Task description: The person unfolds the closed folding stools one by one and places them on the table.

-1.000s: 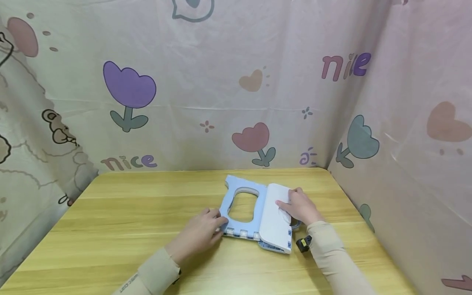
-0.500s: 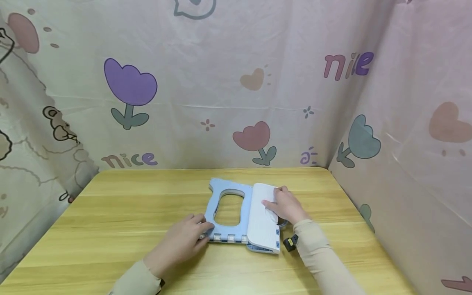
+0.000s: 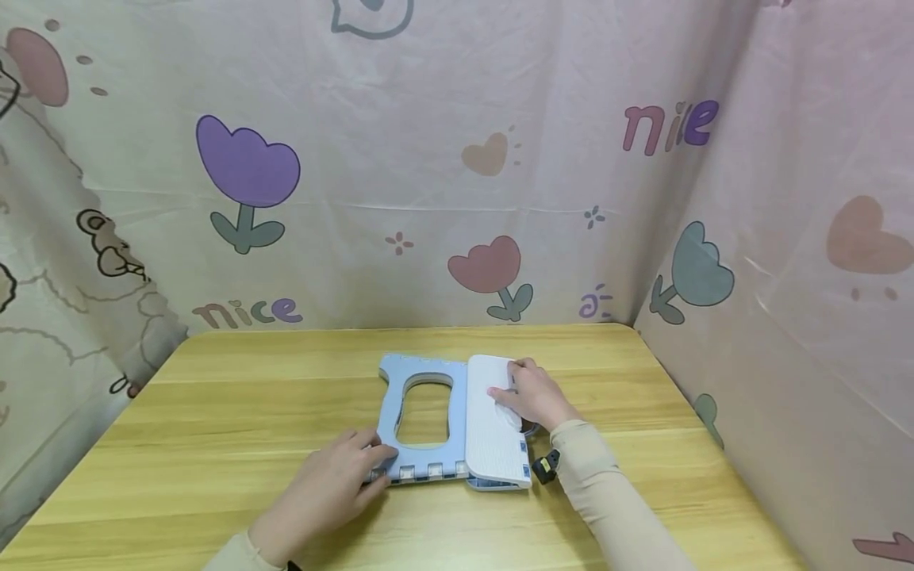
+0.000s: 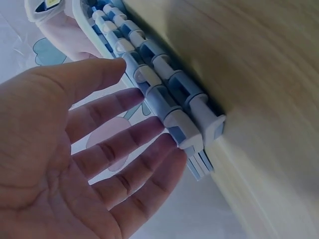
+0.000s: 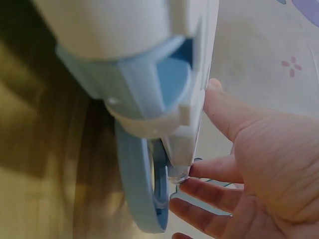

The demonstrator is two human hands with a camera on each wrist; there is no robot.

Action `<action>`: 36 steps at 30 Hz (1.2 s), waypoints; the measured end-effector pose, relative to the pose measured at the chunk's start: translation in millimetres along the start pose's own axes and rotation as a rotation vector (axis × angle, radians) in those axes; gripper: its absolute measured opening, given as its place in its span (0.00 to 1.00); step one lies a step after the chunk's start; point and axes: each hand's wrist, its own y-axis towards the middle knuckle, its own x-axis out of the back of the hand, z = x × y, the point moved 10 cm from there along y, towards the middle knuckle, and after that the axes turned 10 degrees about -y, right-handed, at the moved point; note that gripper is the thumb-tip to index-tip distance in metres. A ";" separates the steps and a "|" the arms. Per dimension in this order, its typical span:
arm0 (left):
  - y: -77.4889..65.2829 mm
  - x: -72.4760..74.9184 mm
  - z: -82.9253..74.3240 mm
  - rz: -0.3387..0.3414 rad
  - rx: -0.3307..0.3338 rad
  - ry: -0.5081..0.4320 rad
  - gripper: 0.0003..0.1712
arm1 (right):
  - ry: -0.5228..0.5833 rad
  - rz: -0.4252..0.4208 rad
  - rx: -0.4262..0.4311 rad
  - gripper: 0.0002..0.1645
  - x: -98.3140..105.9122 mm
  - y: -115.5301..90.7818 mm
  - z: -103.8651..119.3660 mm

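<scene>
A blue and white folding step stool (image 3: 493, 444) lies on its side on the table, its blue leg frame spread to the left and its white ribbed top panel to the right. My left hand (image 3: 324, 484) is at the frame's near left corner. In the left wrist view, its nearly straight fingers (image 4: 149, 164) meet the stool's hinged edge. My right hand (image 3: 537, 394) grips the panel's right side, thumb on the white face and fingers at the edge. A blue loop (image 5: 137, 184) beside those fingers shows in the right wrist view.
The stool rests on a wood-grain table (image 3: 243, 396). Behind it hangs a printed curtain (image 3: 371, 143), which also runs along both sides. A black device (image 3: 546, 466) sits at my right wrist, close to the stool's right side.
The stool has slid left and slightly toward me, turning a little so it lies straighter. Both hands have moved left along with it, keeping their places at its two sides.
</scene>
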 end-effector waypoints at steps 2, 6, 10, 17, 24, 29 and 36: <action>0.5 0.8 -1.5 -0.013 -0.016 -0.007 0.17 | 0.013 -0.005 -0.008 0.46 -0.2 0.1 -1.5; 2.1 1.4 -5.7 -0.033 -0.058 -0.008 0.23 | 0.010 -0.018 -0.013 0.48 0.7 -3.4 -6.2; 3.9 1.3 -9.7 -0.045 -0.080 -0.011 0.29 | -0.009 -0.019 -0.024 0.49 2.9 -14.1 -14.5; 9.7 -5.0 -12.7 -0.012 -0.076 -0.015 0.30 | 0.089 0.043 -0.100 0.52 -0.3 -35.6 -37.7; 11.2 -10.4 -11.8 0.011 -0.062 -0.029 0.29 | 0.152 0.054 -0.111 0.44 -2.8 -41.0 -43.7; 10.5 -11.3 -14.2 -0.002 -0.090 -0.020 0.26 | 0.184 0.064 -0.120 0.36 -6.1 -42.2 -43.5; 10.0 -13.4 -15.9 -0.036 -0.112 0.001 0.23 | 0.222 0.052 -0.120 0.33 -8.2 -43.5 -42.6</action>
